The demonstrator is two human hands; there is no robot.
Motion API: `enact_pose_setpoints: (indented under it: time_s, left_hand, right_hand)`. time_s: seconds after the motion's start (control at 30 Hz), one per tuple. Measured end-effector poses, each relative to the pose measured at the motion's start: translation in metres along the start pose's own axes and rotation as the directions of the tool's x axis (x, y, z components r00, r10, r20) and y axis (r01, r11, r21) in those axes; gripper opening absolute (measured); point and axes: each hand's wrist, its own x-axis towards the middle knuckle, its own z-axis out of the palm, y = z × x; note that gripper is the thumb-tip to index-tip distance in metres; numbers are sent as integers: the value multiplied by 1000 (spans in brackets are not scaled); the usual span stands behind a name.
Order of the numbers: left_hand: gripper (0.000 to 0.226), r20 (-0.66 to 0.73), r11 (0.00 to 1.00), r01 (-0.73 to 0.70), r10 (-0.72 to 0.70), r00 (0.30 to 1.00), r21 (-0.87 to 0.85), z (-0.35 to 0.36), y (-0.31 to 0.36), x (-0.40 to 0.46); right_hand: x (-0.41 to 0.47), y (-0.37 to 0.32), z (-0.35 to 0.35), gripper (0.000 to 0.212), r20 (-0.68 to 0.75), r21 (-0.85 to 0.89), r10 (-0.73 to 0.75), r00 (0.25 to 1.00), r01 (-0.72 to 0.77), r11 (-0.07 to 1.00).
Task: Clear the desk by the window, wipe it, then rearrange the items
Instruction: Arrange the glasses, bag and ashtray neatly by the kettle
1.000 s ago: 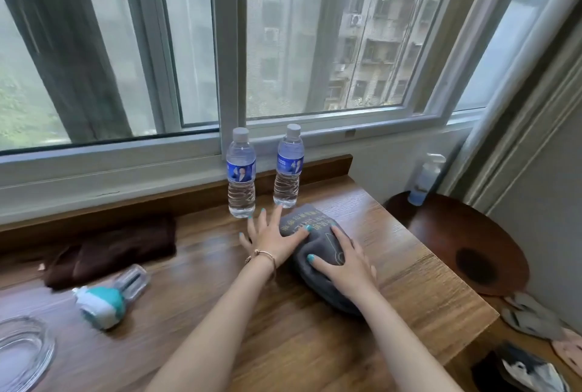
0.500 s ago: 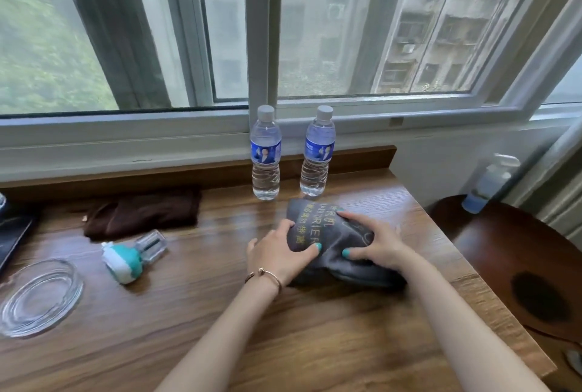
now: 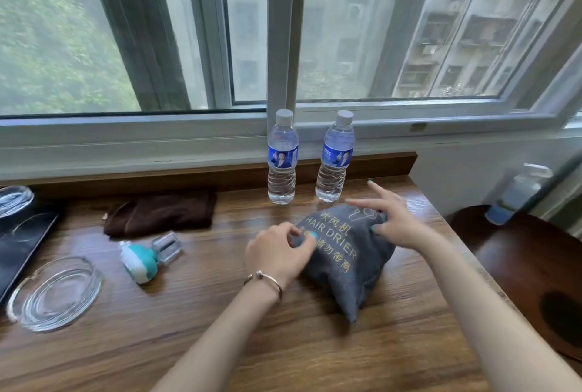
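the left hand point(image 3: 277, 253) pinched the grey fabric hair-drier pouch point(image 3: 343, 259); the right hand point(image 3: 393, 218) rested spread at its two o'clock corner; squaring it on the wooden desk point(image 3: 220, 328) looked best done slowly.

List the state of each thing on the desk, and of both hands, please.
Left bottle: upright, capped.
Right bottle: upright, capped.
Grey bag: lying flat.
Brown cloth: folded.
Teal device: on its side.
Ashtray: upright.
Left hand: pinching the bag.
Right hand: fingers spread, on the bag.
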Motion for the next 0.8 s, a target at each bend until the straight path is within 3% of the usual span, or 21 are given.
enact_pose_setpoints:
  time_s: [0.07,0.13,0.17,0.23,0.3,0.4,0.5,0.67,0.8]
  left_hand:
    - [45,57,999,21,-19,998,-29,7,-3,27]
    - [58,196,999,34,-30,980,-16,19,0,49]
    - [64,275,998,45,-32,961,-42,24,3,57]
    - [73,409,991,65,-12,913,-118,33,10,68]
    - [72,480,986,51,33,877,-161,38,18,72]
    - [64,513,962,26,123,850,-273,38,24,71]
    - [61,545,937,50,158,824,-347,35,19,72]
    - [44,538,877,135,156,828,-462,29,5,72]
    - [40,489,835,157,146,860,-527,33,-7,58]
  right_hand:
    - [-18,8,21,64,-302,244,255,919,-184,952]
    - [-41,0,46,67,-303,536,514,802,-303,788]
    - [-49,-6,58,73,-237,633,556,797,-307,710]
    - [-57,-17,77,85,-149,709,557,817,-304,636]
    - [-55,-24,87,98,-144,706,535,833,-292,645]
    - [-48,-34,91,120,-142,710,495,857,-260,655]
    - [-46,-39,94,129,-152,685,454,878,-238,689]
    - [-53,-40,97,119,-172,746,411,895,-154,648]
    - [-63,-41,99,113,-139,833,357,924,-86,547]
